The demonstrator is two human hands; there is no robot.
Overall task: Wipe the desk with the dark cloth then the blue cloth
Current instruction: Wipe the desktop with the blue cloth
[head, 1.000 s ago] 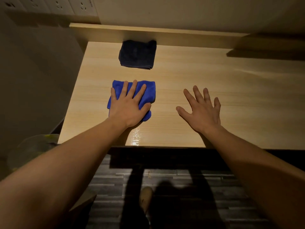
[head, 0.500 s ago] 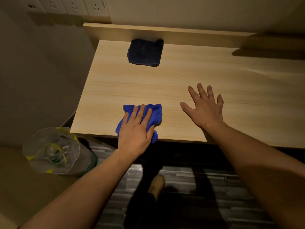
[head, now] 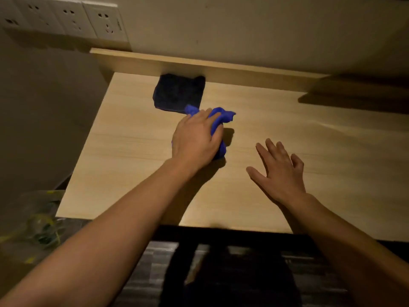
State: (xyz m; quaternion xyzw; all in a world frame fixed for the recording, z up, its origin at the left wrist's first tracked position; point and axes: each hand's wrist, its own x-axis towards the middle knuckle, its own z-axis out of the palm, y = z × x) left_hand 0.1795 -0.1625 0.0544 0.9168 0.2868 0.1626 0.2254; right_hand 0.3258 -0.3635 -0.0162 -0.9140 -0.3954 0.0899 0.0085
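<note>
Head view: the left hand had bunched the blue cloth and swept it from the surface's near edge toward 12 o'clock, reaching the dark cloth; the second wipe seemed underway. The right hand lay open, empty.

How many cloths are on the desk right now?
2. The dark cloth lies folded at the desk's back edge; the blue cloth is bunched under the left hand, just in front of it.
</note>
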